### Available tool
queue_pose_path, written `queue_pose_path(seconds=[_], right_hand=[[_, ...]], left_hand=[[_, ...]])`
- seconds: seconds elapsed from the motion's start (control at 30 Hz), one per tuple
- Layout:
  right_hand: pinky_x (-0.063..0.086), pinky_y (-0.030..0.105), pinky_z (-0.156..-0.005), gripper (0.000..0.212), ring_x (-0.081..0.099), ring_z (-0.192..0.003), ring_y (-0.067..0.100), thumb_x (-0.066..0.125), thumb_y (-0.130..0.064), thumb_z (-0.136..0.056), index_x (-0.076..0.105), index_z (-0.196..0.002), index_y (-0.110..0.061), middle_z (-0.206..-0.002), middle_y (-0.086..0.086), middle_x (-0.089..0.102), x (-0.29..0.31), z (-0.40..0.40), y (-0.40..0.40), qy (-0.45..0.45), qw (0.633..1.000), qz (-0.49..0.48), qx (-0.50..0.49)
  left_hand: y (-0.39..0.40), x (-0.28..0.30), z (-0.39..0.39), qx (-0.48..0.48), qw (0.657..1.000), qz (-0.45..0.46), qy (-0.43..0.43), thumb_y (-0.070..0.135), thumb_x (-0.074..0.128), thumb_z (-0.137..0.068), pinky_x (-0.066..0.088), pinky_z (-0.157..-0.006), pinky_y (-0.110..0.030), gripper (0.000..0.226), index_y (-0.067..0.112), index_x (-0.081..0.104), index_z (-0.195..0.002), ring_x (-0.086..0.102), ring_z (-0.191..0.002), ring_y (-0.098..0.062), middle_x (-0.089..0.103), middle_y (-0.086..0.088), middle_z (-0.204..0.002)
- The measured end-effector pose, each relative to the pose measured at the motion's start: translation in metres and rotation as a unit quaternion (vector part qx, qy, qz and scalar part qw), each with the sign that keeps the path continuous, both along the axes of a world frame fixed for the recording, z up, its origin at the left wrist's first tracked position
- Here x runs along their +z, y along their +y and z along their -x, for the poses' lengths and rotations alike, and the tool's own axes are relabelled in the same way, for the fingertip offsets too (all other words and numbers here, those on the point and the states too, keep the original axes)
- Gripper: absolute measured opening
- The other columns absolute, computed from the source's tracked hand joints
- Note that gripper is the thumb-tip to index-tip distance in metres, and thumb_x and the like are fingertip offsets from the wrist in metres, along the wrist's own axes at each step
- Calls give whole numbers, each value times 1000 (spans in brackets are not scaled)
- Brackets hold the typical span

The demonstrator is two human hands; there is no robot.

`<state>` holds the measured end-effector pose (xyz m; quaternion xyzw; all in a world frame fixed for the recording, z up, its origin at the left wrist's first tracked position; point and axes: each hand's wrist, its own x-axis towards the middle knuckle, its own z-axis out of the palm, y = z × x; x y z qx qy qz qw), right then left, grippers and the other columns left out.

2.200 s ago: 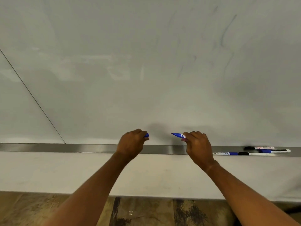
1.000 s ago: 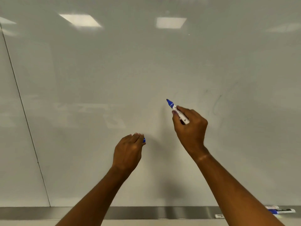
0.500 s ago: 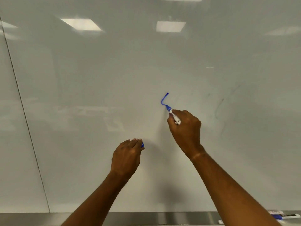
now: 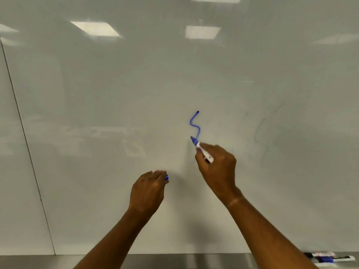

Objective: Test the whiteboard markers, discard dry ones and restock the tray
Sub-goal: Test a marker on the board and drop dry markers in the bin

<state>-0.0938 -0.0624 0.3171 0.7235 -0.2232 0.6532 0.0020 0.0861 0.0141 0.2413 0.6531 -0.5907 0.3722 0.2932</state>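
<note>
Blue whiteboard marker (image 4: 202, 150): white barrel, blue tip section, uncapped, tilted with the tip pointing to the upper left, at centre frame. Tip sits at the lower end of a solid blue squiggle (image 4: 194, 124) on the whiteboard (image 4: 116, 113). Barrel print too small to read. Right hand (image 4: 216, 167) pinches the barrel. Left hand (image 4: 148, 189), lower and just left of it, is curled round a blue cap (image 4: 166, 177), only its end showing. Metal tray (image 4: 194, 261) along the bottom edge carries further markers (image 4: 328, 257) at lower right, labels illegible
</note>
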Motion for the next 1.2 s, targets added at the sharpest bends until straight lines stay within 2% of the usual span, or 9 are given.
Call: queue_pose_path(seconds=[0.1,0.3,0.47,0.6,0.67,0.83,0.93,1.0,1.2], right_hand=[[34,-1,-64,18,57,-63,7,72,-14,-84,73,-98,-3,-76,6,69,38,-14,-4,-9,999,37,-11],[53,30,-56,16,62,-62,19,66,-15,-86,73,-96,-4,-74,8,68,39,-39,-9,81,994,71,-9],[47,22,-55,12,60,-61,15,67,-15,-86,73,-93,-7,-72,4,65,-15,-28,-7,67,997,21,-21],[37,15,-57,11,61,-58,14,67,-20,-84,73,-86,-11,-68,2,67,-54,-26,4,152,988,-29,-22],[42,18,-56,11,63,-60,16,68,-22,-84,74,-87,-13,-71,2,69,-54,-22,8,169,984,-49,10],[49,30,-59,13,64,-65,21,71,-16,-81,75,-93,-12,-76,8,70,12,4,-9,-57,998,-11,-6],[43,22,-56,15,61,-63,18,70,-15,-84,73,-97,-7,-75,9,69,49,16,-25,-103,994,-6,-48],[39,15,-58,16,61,-64,16,69,-14,-85,73,-98,-5,-78,7,70,53,19,-31,-69,996,4,-51],[40,25,-57,8,61,-62,22,67,-15,-80,73,-85,-12,-70,5,65,-16,33,-28,42,995,1,-94]], left_hand=[[0,0,1,1,1000,-2,4,12,89,-58,55,-60,-31,36,4,73,-89,68,-63,-25,72,-7,-79],[3,-1,-1,7,1000,-9,12,13,89,-60,55,-60,-30,35,5,73,-90,68,-63,-23,72,-6,-77],[8,-2,-4,13,1000,-11,11,13,89,-59,54,-59,-28,34,7,73,-88,67,-62,-22,72,-5,-76],[9,-3,-3,17,999,-23,15,14,90,-57,54,-58,-28,35,7,73,-87,67,-61,-22,71,-5,-74],[10,-4,-1,15,1000,-21,13,14,90,-58,54,-57,-28,34,8,73,-86,66,-60,-21,71,-4,-73],[14,-4,3,10,1000,-8,27,13,88,-60,50,-51,-26,30,7,73,-85,64,-56,-21,69,-2,-69],[13,-6,4,11,1000,-12,26,12,89,-60,51,-51,-27,31,7,73,-86,64,-56,-21,69,-2,-70],[10,-7,7,7,999,-16,28,13,89,-60,51,-51,-27,31,8,73,-86,65,-57,-21,70,-2,-70],[5,-8,17,-12,999,-18,34,12,89,-60,52,-52,-27,31,7,73,-87,65,-58,-22,70,-2,-71]])
